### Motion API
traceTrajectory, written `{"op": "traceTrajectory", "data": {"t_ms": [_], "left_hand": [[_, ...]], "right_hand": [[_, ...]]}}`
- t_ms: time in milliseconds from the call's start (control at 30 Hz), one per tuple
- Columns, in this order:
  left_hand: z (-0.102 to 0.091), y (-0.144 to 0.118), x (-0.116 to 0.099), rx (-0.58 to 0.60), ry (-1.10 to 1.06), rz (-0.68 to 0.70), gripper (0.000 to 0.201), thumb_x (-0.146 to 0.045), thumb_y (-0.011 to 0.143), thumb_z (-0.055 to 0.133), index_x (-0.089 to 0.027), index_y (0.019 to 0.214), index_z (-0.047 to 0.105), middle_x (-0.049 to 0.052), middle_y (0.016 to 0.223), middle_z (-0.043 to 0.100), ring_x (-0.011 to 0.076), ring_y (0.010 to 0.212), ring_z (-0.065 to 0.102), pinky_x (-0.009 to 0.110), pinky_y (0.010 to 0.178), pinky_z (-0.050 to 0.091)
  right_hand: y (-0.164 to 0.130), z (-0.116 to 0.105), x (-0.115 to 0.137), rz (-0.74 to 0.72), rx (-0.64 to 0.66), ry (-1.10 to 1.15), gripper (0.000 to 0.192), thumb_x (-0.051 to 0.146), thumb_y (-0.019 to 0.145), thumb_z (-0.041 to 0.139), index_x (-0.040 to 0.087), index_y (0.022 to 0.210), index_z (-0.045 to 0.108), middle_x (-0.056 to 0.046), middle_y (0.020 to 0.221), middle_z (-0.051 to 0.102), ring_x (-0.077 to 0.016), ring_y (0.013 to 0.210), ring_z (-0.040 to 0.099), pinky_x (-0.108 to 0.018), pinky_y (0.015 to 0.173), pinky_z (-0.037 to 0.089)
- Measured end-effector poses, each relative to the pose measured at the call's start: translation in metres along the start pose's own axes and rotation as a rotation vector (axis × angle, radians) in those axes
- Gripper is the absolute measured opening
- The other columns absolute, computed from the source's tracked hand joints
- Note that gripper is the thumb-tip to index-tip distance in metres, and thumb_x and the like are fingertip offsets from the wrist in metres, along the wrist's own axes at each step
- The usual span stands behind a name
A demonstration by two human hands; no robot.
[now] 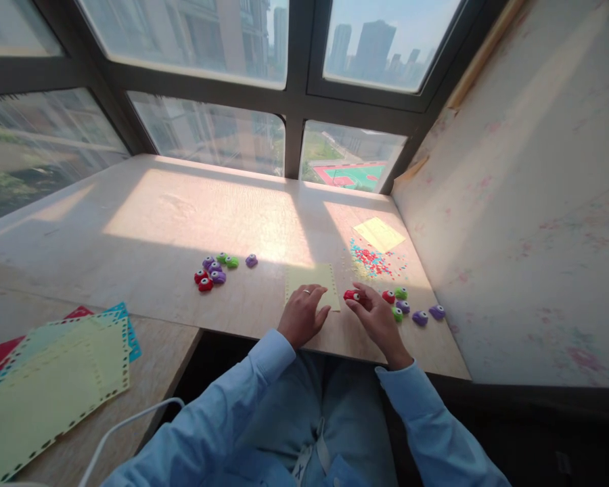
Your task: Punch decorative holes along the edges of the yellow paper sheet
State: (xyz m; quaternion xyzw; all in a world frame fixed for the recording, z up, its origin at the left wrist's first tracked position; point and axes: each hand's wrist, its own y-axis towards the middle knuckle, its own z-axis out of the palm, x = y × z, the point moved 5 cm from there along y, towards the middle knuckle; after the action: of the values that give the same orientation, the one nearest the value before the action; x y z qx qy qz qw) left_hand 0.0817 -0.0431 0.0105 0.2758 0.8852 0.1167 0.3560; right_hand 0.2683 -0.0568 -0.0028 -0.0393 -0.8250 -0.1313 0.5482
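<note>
My left hand (302, 312) rests palm down on the near edge of a pale yellow paper sheet (312, 279) lying on the window ledge. My right hand (374, 312) pinches a small red craft punch (351, 295) right at the sheet's lower right corner. Just right of that hand lie several more punches: a red one (388, 296), green ones (400, 293) and purple ones (419, 317). Beyond them is a scatter of tiny red and blue paper bits (373, 262) and a second yellow sheet (379, 234).
A cluster of red, purple and green punches (213, 270) sits left of centre on the ledge (183, 216). A stack of punched coloured sheets (51, 379) lies on a lower table at left, with a white cable (126, 423). A wall (517, 223) borders the right.
</note>
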Motion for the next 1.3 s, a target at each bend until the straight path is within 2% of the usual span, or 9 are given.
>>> {"op": "traceTrajectory", "data": {"t_ms": [133,200,333,433,833,1300], "left_hand": [[0.002,0.012,0.017,0.111,0.107,0.027,0.049,-0.037,0.081,0.072,-0.016,0.122,0.057,0.017,0.129,0.06,0.0329,0.124,0.052,0.05,0.1,0.046],[0.005,0.015,0.024,0.153,0.125,0.039,0.053,-0.04,0.078,0.075,-0.016,0.123,0.059,0.017,0.131,0.06,0.0332,0.124,0.052,0.05,0.099,0.045],[0.011,0.015,0.036,0.196,0.112,0.031,0.038,-0.038,0.076,0.077,-0.02,0.109,0.068,0.014,0.119,0.067,0.0302,0.113,0.059,0.046,0.094,0.046],[0.013,0.013,0.042,0.178,0.073,0.036,0.034,-0.039,0.075,0.078,-0.021,0.103,0.07,0.013,0.116,0.068,0.0296,0.111,0.059,0.045,0.093,0.045],[0.012,0.01,0.047,0.133,-0.003,0.049,0.03,-0.038,0.079,0.075,-0.022,0.104,0.071,0.012,0.116,0.069,0.0294,0.109,0.06,0.044,0.092,0.044],[0.01,0.008,0.045,0.133,0.025,0.097,0.027,-0.039,0.08,0.073,-0.022,0.1,0.069,0.01,0.115,0.069,0.0285,0.108,0.059,0.043,0.088,0.044]], "right_hand": [[0.018,-0.006,0.007,-0.183,0.11,-0.312,0.028,0.021,0.08,0.061,0.022,0.106,0.072,-0.009,0.107,0.075,-0.0258,0.098,0.07,-0.047,0.091,0.054],[0.024,-0.003,0.009,-0.242,0.189,-0.435,0.03,0.012,0.078,0.057,0.021,0.101,0.074,-0.009,0.105,0.075,-0.0261,0.1,0.069,-0.047,0.094,0.052],[0.029,0.006,0.01,-0.293,0.372,-0.534,0.038,0.002,0.074,0.054,0.021,0.1,0.074,-0.008,0.1,0.075,-0.0234,0.095,0.069,-0.04,0.089,0.053],[0.029,0.009,0.012,-0.309,0.436,-0.527,0.041,-0.001,0.073,0.053,0.021,0.1,0.074,-0.007,0.102,0.072,-0.0209,0.095,0.067,-0.037,0.089,0.053],[0.028,0.009,0.013,-0.281,0.457,-0.528,0.042,-0.001,0.076,0.05,0.02,0.103,0.074,-0.007,0.104,0.071,-0.02,0.097,0.066,-0.037,0.091,0.052],[0.028,0.009,0.01,-0.291,0.45,-0.439,0.039,0.003,0.08,0.051,0.021,0.108,0.072,-0.008,0.11,0.07,-0.0205,0.102,0.066,-0.037,0.093,0.052]]}}
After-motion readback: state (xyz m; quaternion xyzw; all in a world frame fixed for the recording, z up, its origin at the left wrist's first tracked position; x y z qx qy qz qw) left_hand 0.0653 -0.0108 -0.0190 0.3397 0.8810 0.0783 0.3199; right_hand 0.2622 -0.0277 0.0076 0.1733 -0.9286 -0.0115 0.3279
